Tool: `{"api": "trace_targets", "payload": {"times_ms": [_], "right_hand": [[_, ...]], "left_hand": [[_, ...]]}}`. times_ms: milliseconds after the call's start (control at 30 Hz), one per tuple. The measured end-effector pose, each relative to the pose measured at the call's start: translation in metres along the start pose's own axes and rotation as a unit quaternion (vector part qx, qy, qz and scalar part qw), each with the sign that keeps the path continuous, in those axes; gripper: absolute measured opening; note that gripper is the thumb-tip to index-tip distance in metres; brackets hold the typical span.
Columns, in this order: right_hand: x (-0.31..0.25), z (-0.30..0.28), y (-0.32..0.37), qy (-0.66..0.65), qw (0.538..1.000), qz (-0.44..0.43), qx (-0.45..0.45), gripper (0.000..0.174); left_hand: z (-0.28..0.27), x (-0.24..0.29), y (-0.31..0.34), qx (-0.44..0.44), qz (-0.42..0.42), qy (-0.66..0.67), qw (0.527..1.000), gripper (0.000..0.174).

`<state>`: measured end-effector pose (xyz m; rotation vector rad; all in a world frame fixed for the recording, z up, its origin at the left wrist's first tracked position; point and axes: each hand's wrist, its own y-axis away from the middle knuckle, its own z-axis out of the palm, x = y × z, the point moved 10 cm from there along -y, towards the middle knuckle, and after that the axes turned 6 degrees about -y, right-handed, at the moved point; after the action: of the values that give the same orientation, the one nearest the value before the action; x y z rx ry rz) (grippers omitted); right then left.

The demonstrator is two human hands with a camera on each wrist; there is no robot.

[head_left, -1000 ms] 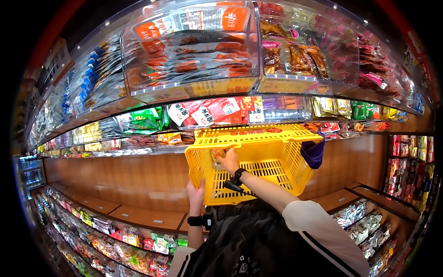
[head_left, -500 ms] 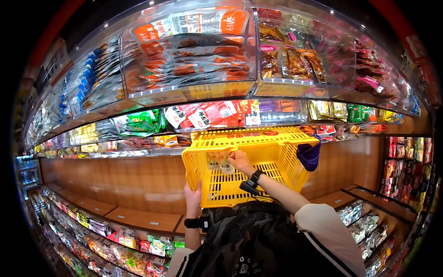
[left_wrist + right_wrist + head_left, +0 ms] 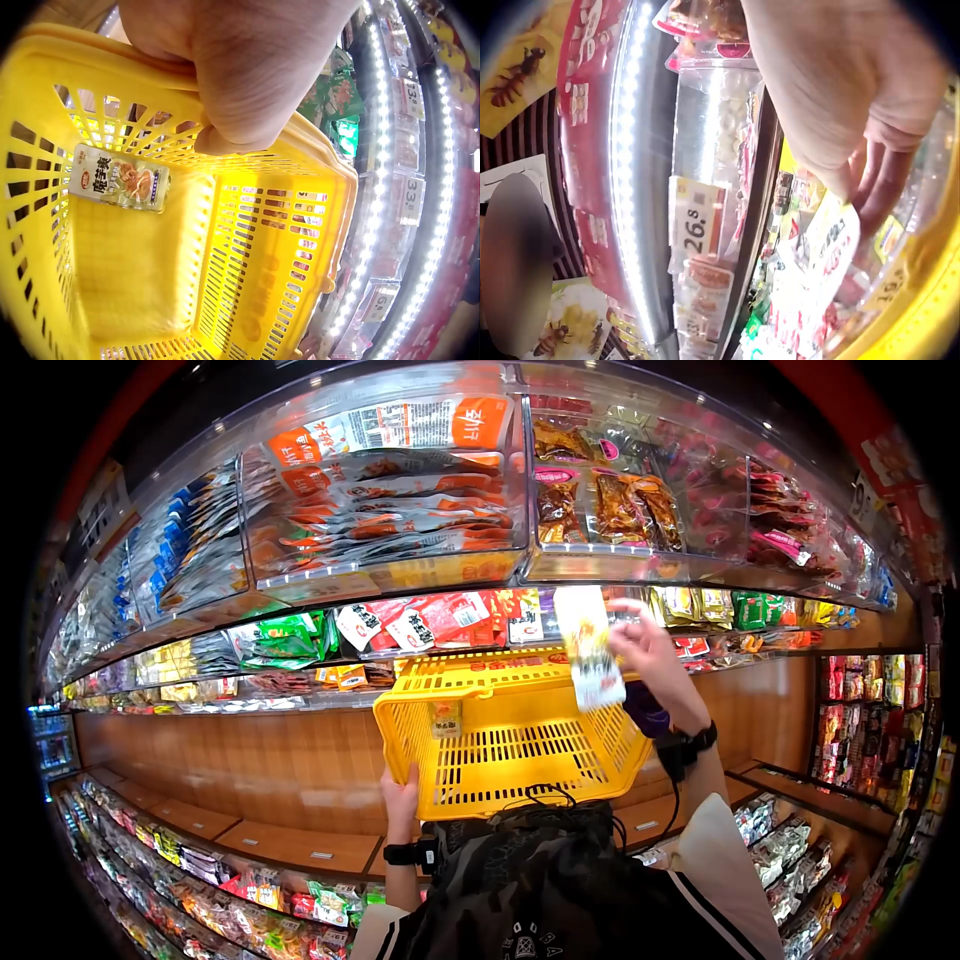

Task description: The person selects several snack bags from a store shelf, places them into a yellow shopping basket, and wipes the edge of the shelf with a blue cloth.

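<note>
- Two hands show: the left hand (image 3: 400,800) grips the left rim of the yellow slotted plastic basket (image 3: 520,710), thumb inside.
- The right hand (image 3: 655,660) pinches a slim white-and-yellow packet (image 3: 590,650) by one edge, over the basket's right part.
- A small printed packet (image 3: 120,180) lies against the basket's left wall.
- A loose pinch could drop the slim packet outside the basket; one-sided support could tip the basket.

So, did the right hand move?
Yes, the right hand went up and right, from inside the yellow basket to above its upper right corner.
</note>
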<state>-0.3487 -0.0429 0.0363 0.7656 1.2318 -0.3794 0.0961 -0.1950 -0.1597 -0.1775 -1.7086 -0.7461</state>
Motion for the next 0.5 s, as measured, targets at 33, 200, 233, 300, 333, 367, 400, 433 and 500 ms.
{"api": "trace_targets", "payload": {"times_ms": [33,200,233,300,333,367,400,433,500], "right_hand": [[0.012,-0.019,-0.019,0.021,0.999,0.006,0.033,0.024],[0.017,-0.022,-0.086,0.526,0.833,-0.163,0.044,0.024],[0.055,-0.033,-0.114,0.424,0.898,-0.112,0.03,0.026],[0.089,-0.032,-0.132,0.388,0.921,-0.016,0.016,0.032],[0.081,-0.028,-0.132,0.388,0.921,-0.016,0.015,0.032],[0.082,-0.018,-0.133,0.486,0.873,0.011,-0.031,0.033],[0.086,-0.012,-0.133,0.578,0.812,0.037,-0.078,0.035],[0.08,-0.01,-0.129,0.565,0.823,0.02,-0.06,0.037],[0.088,-0.015,-0.134,0.536,0.841,0.049,-0.058,0.037]], "left_hand": [[0.0,0.001,0.0,0.0,0.001,0.001,1.0,0.027],[-0.002,0.002,0.0,0.006,0.018,-0.008,1.0,0.027],[-0.003,0.003,0.0,0.007,0.018,-0.009,1.0,0.027],[-0.002,0.004,0.0,0.004,0.026,-0.013,1.0,0.027],[-0.001,0.005,0.0,0.004,0.025,-0.013,1.0,0.027],[-0.001,0.006,0.0,0.003,0.028,-0.012,1.0,0.027],[0.0,0.009,0.0,0.002,0.03,-0.012,0.999,0.027],[0.002,0.012,0.0,0.003,0.029,-0.011,1.0,0.027],[0.001,0.016,0.002,0.018,0.03,-0.001,0.999,0.026]]}}
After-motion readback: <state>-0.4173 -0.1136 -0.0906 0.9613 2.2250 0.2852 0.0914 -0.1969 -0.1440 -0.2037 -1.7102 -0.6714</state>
